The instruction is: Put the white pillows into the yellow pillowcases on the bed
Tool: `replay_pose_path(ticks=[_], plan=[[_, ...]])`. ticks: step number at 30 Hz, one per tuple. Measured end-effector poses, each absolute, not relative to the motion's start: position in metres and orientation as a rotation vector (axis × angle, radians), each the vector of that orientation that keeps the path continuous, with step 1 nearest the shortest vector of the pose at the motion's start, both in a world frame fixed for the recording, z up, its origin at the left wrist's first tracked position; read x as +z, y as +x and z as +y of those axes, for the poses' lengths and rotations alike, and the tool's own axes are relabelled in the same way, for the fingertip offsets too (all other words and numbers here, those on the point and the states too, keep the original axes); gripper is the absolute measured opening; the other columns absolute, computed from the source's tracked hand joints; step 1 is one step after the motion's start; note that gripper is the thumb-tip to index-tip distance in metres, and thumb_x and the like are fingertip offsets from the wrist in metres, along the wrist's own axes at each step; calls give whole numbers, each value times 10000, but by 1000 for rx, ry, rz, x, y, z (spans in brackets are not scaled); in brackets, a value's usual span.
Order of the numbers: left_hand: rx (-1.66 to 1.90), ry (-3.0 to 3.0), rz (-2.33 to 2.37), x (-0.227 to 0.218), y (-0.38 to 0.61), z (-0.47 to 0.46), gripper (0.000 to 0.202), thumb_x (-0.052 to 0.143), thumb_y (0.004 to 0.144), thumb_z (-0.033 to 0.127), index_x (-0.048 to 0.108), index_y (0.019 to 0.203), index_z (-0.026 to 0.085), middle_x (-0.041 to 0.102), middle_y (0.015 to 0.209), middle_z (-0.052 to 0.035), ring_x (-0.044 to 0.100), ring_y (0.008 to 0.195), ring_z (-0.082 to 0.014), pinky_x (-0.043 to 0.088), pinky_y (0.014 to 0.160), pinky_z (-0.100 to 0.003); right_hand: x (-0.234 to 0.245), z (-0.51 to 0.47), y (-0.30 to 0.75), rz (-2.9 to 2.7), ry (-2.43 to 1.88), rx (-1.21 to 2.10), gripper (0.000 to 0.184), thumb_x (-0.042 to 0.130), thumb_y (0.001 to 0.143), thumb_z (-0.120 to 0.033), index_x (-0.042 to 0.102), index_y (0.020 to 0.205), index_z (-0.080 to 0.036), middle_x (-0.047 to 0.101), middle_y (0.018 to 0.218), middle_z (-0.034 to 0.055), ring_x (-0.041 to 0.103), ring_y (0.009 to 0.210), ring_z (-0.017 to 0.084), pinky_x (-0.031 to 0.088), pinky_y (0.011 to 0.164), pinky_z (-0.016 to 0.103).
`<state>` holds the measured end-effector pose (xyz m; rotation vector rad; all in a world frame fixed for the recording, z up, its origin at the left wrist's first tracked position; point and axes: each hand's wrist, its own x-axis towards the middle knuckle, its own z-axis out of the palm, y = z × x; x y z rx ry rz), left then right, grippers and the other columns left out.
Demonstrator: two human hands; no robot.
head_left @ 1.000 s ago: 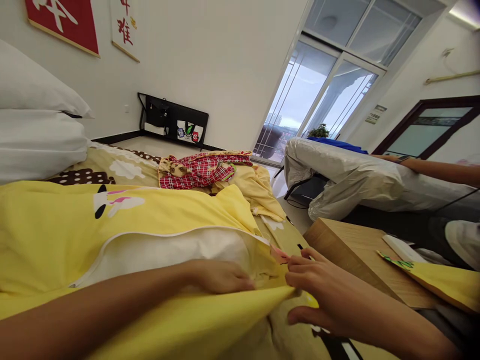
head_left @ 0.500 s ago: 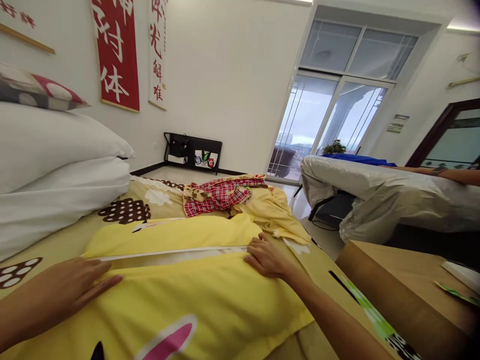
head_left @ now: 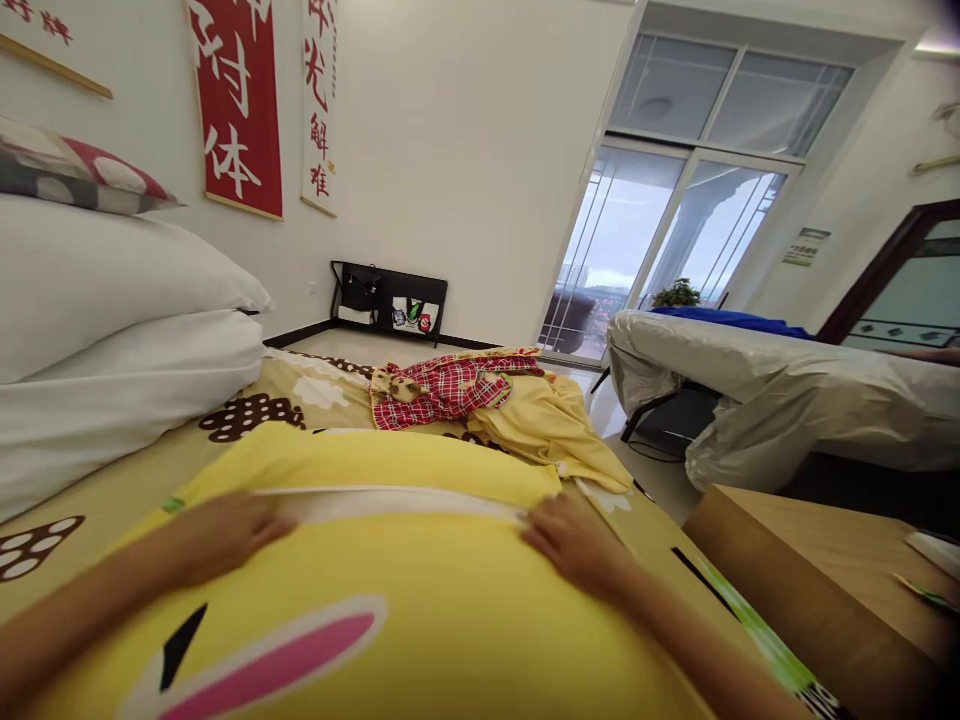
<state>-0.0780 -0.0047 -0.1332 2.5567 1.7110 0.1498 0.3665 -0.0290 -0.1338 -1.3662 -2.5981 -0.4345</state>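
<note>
With left hand [head_left: 225,535] and right hand [head_left: 574,540], gripping the yellow cover [head_left: 450,610] at opposite ends of its opening, white filling [head_left: 390,503] exposed between, on the bed [head_left: 112,505]. Probably aligning edges; calls for even tension next. Versus half a second ago: left hand farther right in view, cover bulging nearer, gap unclosed.

yellow cover [head_left: 450,610] gapes less than a second ago.
</note>
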Motion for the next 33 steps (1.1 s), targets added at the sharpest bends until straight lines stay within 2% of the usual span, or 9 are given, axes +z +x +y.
replay_pose_path(ticks=[5, 10, 14, 16, 19, 22, 26, 30, 33], plan=[[69, 2620, 1630, -180, -80, -5, 488, 261, 904, 356, 714, 918, 176, 702, 853, -119, 601, 821, -273, 414, 822, -379, -202, -32, 350, -2563, -1527, -155, 374, 304, 996, -311, 588, 802, -163, 630, 838, 49, 550, 817, 174, 398, 786, 302], [-102, 2281, 1519, -69, -71, 3, 479, 389, 868, 488, 685, 716, 143, 693, 733, -8, 601, 681, -174, 428, 656, -239, -104, -16, 366, -2579, -1502, 90, 286, 451, 929, -375, 639, 845, -177, 666, 855, 57, 596, 781, 173, 436, 713, 282], [525, 2436, 1435, -22, -11, 18, 545, 195, 959, 392, 623, 1118, 94, 681, 1106, -50, 599, 1012, -186, 446, 833, -285, -60, 10, 336, -2169, -1434, -331, 375, 433, 924, -444, 615, 1111, -175, 652, 1119, 116, 562, 1070, 258, 393, 915, 403], [598, 2517, 1597, -52, 25, 29, 565, 136, 972, 372, 591, 1211, 136, 620, 1253, -103, 535, 1170, -192, 417, 940, -314, -89, 21, 307, -2077, -1471, -398, 447, 378, 942, -466, 542, 1250, -186, 598, 1248, 117, 504, 1185, 263, 352, 978, 431], [471, 2538, 1684, -135, 61, 43, 470, 305, 948, 371, 502, 1328, 178, 474, 1415, -117, 401, 1325, -231, 267, 1095, -426, -167, 28, 268, -2239, -1618, -255, 479, 302, 969, -409, 423, 1380, -194, 450, 1421, 109, 395, 1311, 235, 316, 1028, 434], [365, 2547, 1730, -193, 67, 56, 493, 261, 962, 341, 385, 1416, 195, 341, 1495, -101, 282, 1395, -223, 182, 1125, -488, -217, 30, 256, -2252, -1723, -190, 518, 267, 975, -391, 292, 1459, -207, 267, 1523, 77, 254, 1393, 212, 254, 1077, 450], [263, 2559, 1697, -189, 40, 68, 522, 237, 956, 451, 366, 1424, 259, 330, 1506, -32, 266, 1401, -193, 202, 1124, -473, -205, 33, 291, -2326, -1724, -47, 560, 249, 966, -472, 255, 1473, -235, 253, 1530, 48, 240, 1400, 193, 229, 1097, 445], [227, 2417, 1880, -181, -29, 57, 583, 219, 939, 472, 314, 1453, 214, 266, 1530, -69, 219, 1418, -240, 172, 1117, -533, -198, 23, 355, -2256, -1891, 218, 616, 253, 934, -545, 316, 1453, -220, 372, 1476, 62, 333, 1359, 216, 262, 1089, 429], [292, 2246, 1987, -209, -93, 35, 598, 159, 927, 513, 219, 1480, 293, 185, 1556, 13, 153, 1435, -211, 161, 1133, -507, -223, 5, 397, -2122, -1909, 215, 600, 204, 931, -536, 371, 1423, -234, 386, 1468, 44, 345, 1353, 204, 288, 1084, 409]])
